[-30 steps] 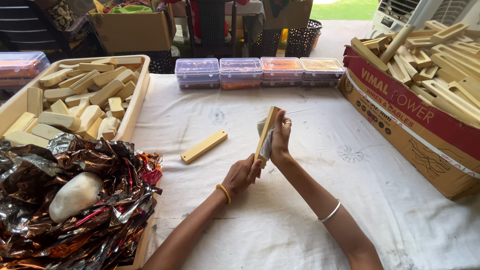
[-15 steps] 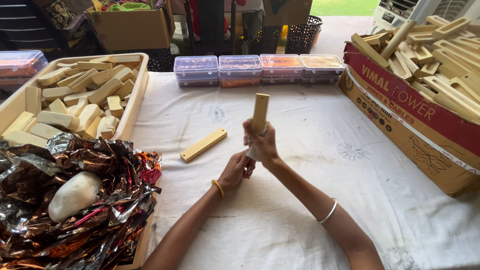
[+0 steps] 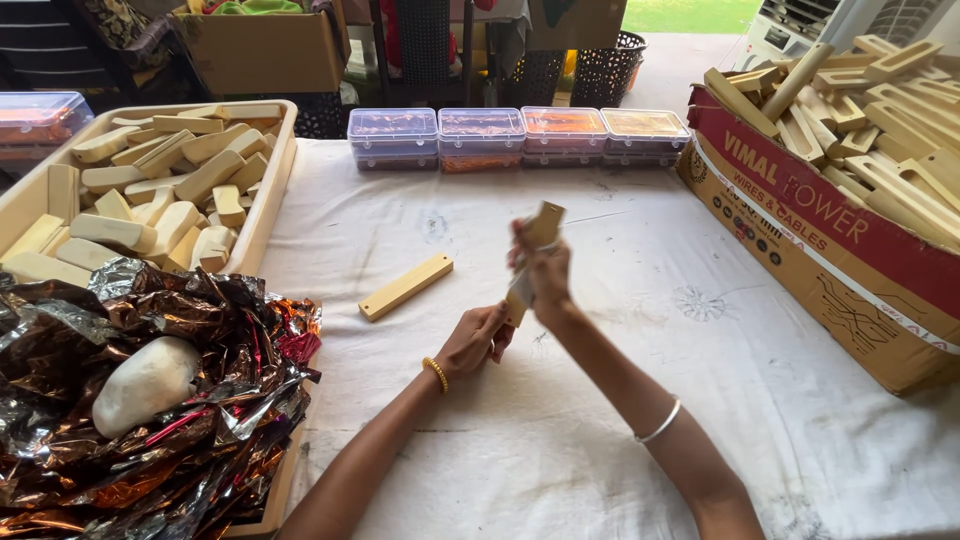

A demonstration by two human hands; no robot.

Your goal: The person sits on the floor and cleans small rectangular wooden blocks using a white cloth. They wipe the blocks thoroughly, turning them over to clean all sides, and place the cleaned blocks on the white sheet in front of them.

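Right hand [image 3: 545,275] fingers closed round upright wooden block [image 3: 541,232]. Left hand [image 3: 478,338] fingers pinching block's lower end. Another wooden bar [image 3: 405,286] flat on tabletop [image 3: 600,420], left of fingers.

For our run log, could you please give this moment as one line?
right hand: holds wooden block | left hand: at its lower end | spare block: on cloth

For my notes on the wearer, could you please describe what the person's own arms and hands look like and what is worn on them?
Both arms are bare, with no sleeves in view and no gloves. The left hand has a thin bracelet of small golden beads at the wrist. The right hand has a plain, slim silver bangle sitting further down the forearm. No rings or watch can be made out.
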